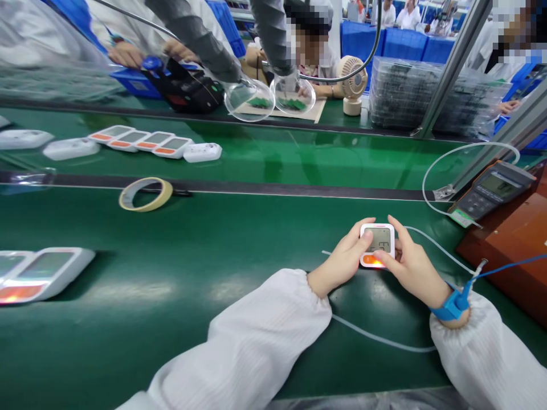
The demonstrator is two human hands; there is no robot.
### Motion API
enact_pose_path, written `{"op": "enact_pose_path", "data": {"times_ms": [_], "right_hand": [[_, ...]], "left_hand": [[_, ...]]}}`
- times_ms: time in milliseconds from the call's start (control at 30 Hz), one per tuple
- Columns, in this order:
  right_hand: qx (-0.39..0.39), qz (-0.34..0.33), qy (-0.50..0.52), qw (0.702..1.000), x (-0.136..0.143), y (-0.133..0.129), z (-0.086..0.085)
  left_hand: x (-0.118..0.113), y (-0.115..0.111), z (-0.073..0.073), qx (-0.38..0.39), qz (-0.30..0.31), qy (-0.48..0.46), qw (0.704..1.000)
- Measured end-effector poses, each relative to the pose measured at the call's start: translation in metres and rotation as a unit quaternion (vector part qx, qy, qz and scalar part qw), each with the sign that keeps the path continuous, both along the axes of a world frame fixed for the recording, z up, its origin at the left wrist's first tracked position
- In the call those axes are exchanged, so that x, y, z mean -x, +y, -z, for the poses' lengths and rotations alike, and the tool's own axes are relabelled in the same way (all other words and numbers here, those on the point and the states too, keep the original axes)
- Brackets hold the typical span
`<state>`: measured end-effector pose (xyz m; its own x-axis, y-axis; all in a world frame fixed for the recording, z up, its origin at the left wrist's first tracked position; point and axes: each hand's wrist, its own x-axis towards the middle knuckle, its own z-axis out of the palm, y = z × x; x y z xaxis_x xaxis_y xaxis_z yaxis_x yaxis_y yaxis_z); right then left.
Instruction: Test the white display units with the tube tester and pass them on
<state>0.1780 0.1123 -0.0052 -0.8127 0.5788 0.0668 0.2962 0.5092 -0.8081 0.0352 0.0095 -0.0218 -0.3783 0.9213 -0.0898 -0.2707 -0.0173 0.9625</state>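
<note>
A small white digital monitor [378,246] with a grey LCD screen and an orange button strip is held upright between both hands. My left hand [347,253] grips its left side, thumb lying over the screen's edge. My right hand [412,262] closes on the right side, with its thumb on the orange strip. Dark segments show on the screen, partly covered by the left thumb. A blue wrist strap [450,306] with a blue cord sits on my right wrist. Thin pale tubing [384,343] runs across the green bench beneath my hands.
More white monitors [45,273] lie at the left, and several others [143,141] line the green belt [265,154]. A tape roll [145,195] rests near the bench's back edge. At right stand a handheld meter [493,191] and an orange-brown box [508,245]. Co-workers sit beyond.
</note>
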Motion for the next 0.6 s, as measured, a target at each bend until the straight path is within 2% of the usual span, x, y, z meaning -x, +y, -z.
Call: {"op": "enact_pose_path", "data": {"times_ms": [133, 200, 300, 433, 600], "right_hand": [[-0.011, 0.036, 0.051, 0.998, -0.0014, 0.0054, -0.0013], [0.007, 0.028, 0.057, 0.998, -0.0018, 0.0068, -0.0018], [0.024, 0.000, 0.036, 0.999, -0.0016, 0.0066, -0.0042], [0.019, -0.003, 0.000, 1.000, -0.0010, 0.0051, -0.0086], [0.003, -0.019, 0.005, 1.000, -0.0013, 0.0080, -0.0073]], "left_hand": [[0.0047, -0.0016, 0.0002, 0.002, 0.112, -0.036, 0.993], [0.0040, -0.0009, 0.0013, -0.015, 0.137, -0.048, 0.989], [0.0020, 0.0004, 0.0036, -0.029, 0.133, -0.061, 0.989], [0.0018, 0.0010, 0.0053, -0.024, 0.132, -0.070, 0.988], [0.0018, 0.0015, 0.0034, -0.015, 0.112, -0.071, 0.991]]}}
